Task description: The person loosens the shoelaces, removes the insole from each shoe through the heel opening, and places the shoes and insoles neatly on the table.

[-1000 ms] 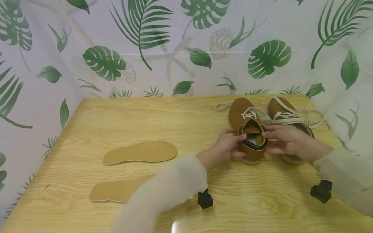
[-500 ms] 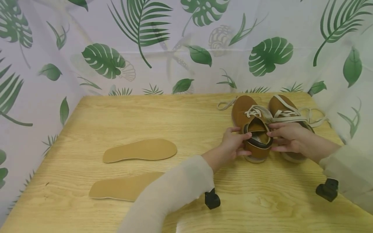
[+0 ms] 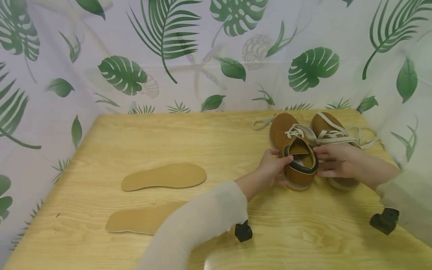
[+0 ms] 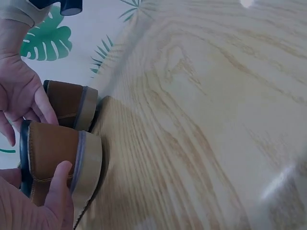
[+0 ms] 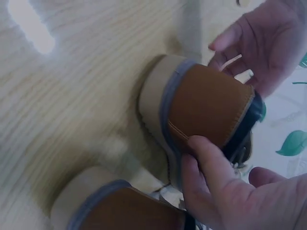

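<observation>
A brown low shoe (image 3: 301,177) with a dark padded collar and pale laces stands upright on the table. My left hand (image 3: 271,167) grips its left side, with the thumb over the collar and fingers outside. My right hand (image 3: 342,161) is at the right side; in the right wrist view its fingers (image 5: 206,155) touch the outer side, and the thumb seems apart from the collar. The matching shoe (image 3: 322,123) stands to the right, partly hidden by my right hand. Two tan insoles lie at left, a farther one (image 3: 165,176) and a nearer one (image 3: 141,217) partly under my left sleeve.
The wood-grain table (image 3: 216,138) meets a leaf-printed white cloth (image 3: 202,82) at its back and sides. Loose shoelaces (image 3: 369,142) spread to the right of the shoes, and a lace loop (image 3: 261,123) lies on the left.
The left shoe has shifted slightly to the right with my left hand on it. My right hand has moved right, and its fingers have loosened from the collar. The insoles stay where they were.
</observation>
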`<act>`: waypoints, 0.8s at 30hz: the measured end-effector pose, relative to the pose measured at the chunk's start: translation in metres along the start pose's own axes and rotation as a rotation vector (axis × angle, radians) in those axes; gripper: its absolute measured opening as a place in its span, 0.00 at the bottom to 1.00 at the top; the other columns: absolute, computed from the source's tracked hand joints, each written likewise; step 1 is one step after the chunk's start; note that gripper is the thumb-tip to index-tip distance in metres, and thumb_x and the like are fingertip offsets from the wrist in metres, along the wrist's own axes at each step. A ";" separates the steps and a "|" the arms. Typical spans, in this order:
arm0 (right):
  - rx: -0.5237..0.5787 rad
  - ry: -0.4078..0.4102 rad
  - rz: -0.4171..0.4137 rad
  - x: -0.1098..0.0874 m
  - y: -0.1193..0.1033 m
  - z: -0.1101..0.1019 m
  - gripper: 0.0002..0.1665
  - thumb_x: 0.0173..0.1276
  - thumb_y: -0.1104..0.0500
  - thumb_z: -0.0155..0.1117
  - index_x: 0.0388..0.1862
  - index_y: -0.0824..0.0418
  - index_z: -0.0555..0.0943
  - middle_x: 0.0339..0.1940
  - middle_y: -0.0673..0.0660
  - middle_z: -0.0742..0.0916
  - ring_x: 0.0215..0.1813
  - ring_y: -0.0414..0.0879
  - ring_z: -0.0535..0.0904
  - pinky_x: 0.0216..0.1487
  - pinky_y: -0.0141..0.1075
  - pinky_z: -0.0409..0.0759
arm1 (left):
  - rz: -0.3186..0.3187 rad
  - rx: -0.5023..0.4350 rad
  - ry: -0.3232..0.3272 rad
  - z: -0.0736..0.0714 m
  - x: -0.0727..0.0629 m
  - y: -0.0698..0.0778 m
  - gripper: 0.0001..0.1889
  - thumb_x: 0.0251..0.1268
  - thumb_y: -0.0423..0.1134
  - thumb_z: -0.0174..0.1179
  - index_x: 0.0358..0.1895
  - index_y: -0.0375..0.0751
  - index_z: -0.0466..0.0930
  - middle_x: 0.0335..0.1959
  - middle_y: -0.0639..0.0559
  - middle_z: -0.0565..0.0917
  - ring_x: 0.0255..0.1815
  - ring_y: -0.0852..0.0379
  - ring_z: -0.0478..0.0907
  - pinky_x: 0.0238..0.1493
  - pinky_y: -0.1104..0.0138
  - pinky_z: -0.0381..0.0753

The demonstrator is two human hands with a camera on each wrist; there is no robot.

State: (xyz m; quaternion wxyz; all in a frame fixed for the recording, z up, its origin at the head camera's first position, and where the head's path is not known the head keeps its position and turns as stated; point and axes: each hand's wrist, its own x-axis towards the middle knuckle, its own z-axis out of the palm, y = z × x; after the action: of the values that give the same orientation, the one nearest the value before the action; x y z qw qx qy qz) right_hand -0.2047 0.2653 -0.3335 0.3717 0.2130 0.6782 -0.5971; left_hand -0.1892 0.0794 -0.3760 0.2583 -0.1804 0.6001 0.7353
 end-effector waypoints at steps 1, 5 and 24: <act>-0.002 -0.015 0.004 -0.001 0.000 -0.001 0.35 0.76 0.50 0.37 0.76 0.60 0.43 0.77 0.64 0.38 0.76 0.60 0.41 0.71 0.50 0.66 | -0.004 0.037 -0.002 -0.001 -0.001 0.001 0.23 0.62 0.36 0.63 0.58 0.44 0.65 0.51 0.40 0.76 0.52 0.38 0.78 0.42 0.42 0.83; -0.042 -0.067 -0.001 -0.007 -0.004 -0.006 0.41 0.77 0.47 0.33 0.74 0.61 0.26 0.75 0.64 0.33 0.76 0.64 0.35 0.75 0.52 0.55 | 0.003 0.119 -0.042 -0.008 -0.003 0.004 0.26 0.63 0.38 0.62 0.63 0.41 0.64 0.53 0.40 0.76 0.54 0.38 0.76 0.46 0.44 0.83; -0.321 -0.019 -0.175 -0.041 -0.034 0.027 0.54 0.69 0.29 0.32 0.73 0.60 0.24 0.74 0.74 0.41 0.74 0.70 0.36 0.72 0.64 0.49 | 0.114 0.491 -0.194 -0.087 -0.030 0.051 0.30 0.68 0.46 0.56 0.69 0.39 0.60 0.63 0.41 0.72 0.61 0.39 0.71 0.59 0.43 0.75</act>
State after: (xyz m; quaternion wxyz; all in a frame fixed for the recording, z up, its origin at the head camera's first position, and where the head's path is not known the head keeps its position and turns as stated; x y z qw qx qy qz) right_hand -0.1969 0.2386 -0.2800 0.3538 0.0854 0.7771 -0.5134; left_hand -0.1992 -0.0176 -0.3368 0.3089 -0.0070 0.7419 0.5951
